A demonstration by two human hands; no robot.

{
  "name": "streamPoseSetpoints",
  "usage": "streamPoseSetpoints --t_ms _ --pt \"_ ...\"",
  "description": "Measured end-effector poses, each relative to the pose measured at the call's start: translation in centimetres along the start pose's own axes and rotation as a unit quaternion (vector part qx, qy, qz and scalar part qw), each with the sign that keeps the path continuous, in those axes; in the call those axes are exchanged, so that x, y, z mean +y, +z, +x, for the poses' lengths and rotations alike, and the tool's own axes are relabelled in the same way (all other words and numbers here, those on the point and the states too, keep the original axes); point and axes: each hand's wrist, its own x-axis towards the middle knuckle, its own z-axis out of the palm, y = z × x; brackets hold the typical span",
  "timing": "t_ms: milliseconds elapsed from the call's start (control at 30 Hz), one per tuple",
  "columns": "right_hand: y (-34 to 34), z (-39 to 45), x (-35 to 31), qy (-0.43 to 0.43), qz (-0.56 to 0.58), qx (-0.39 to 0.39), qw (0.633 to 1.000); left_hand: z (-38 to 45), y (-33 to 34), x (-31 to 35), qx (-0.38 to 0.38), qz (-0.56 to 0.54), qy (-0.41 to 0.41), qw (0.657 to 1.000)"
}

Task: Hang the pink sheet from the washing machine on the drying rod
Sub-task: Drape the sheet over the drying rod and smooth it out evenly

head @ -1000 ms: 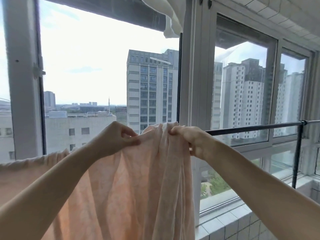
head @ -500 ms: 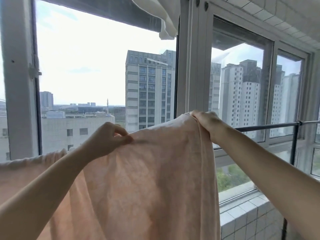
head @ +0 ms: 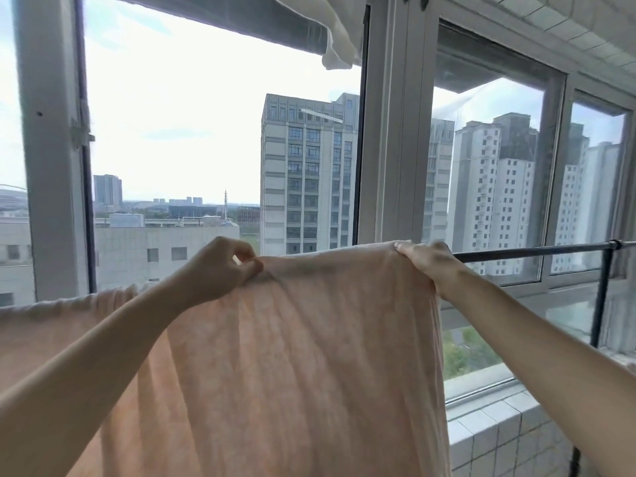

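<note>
Both hands pinching pink sheet (head: 303, 356) top edge, left hand (head: 220, 270), right hand (head: 426, 259)

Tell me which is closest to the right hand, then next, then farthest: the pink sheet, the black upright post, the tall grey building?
1. Pink sheet: gripped by the right hand.
2. Black upright post: off to its right.
3. Tall grey building: far outside the window.
</note>
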Motion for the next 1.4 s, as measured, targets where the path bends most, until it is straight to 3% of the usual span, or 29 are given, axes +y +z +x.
streamPoseSetpoints --t_ms 233,433,733,900,1100,1267,1400 --pt "0.2 1.8 1.0 -0.007 -0.037 -0.003 0.999 0.9 2.0 3.0 0.007 0.128 0.11 0.986" --pt "0.2 2.7 2.1 -0.036 -0.067 0.018 0.997 3.7 6.3 6.7 -0.032 0.125 0.182 0.975" --pt "-0.3 3.8 3.7 -0.07 -0.005 0.035 0.997 4.8 8.0 7.2 0.059 0.066 0.145 0.985" --pt "-1.9 4.3 -0.1 -0.072 0.059 0.061 0.994 3.7 5.4 6.0 0.099 0.062 0.115 0.986" --pt "-3.1 5.1 -0.3 -0.087 0.03 0.097 0.991 0.8 2.4 3.5 0.076 0.07 0.066 0.992" --pt "-2.9 4.3 2.5 -0.108 -0.037 0.061 0.992 0.3 2.4 4.5 0.046 0.084 0.036 0.995" --pt "-3.4 3.8 3.0 -0.113 -0.023 0.013 0.993 1.0 4.6 7.5 0.036 0.101 0.071 0.992"
